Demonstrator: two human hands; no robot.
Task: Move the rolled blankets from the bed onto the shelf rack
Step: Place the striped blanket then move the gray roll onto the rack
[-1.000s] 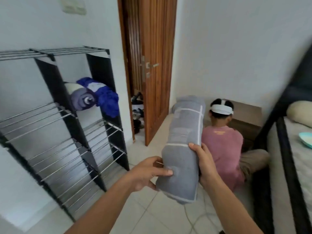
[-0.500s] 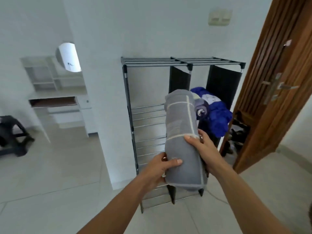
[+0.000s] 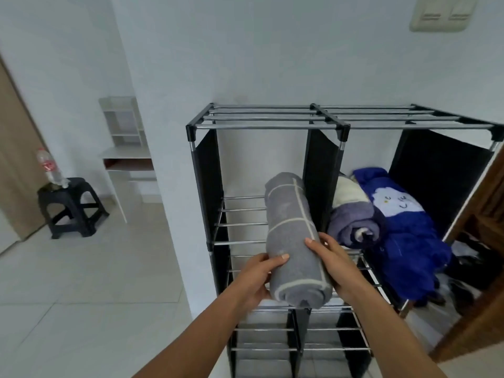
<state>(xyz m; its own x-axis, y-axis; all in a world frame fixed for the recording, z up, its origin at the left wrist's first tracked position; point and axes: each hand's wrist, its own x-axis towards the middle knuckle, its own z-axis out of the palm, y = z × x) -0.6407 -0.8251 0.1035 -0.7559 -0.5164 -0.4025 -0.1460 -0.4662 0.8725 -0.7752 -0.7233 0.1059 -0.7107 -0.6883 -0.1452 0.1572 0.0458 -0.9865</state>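
Note:
A grey rolled blanket (image 3: 293, 236) with thin cream lines is held lengthwise between both hands. Its far end reaches into the upper left compartment of the black shelf rack (image 3: 270, 126), over the metal bars. My left hand (image 3: 259, 276) grips its near left side, and my right hand (image 3: 336, 264) grips its near right side. In the upper right compartment lie a purple and cream rolled blanket (image 3: 353, 216) and a bright blue blanket (image 3: 403, 233) with a white cloud print, which hangs over the shelf's front edge.
The rack stands against a white wall. A wooden door (image 3: 491, 214) is at the right edge. At the left, a black plastic stool (image 3: 72, 205) carries a plastic bottle (image 3: 49, 167), beside a white desk (image 3: 126, 159). The floor is pale tile.
The view has turned from the bed and the seated person to face the rack. I have come closer, and the grey blanket has moved forward into the upper left compartment.

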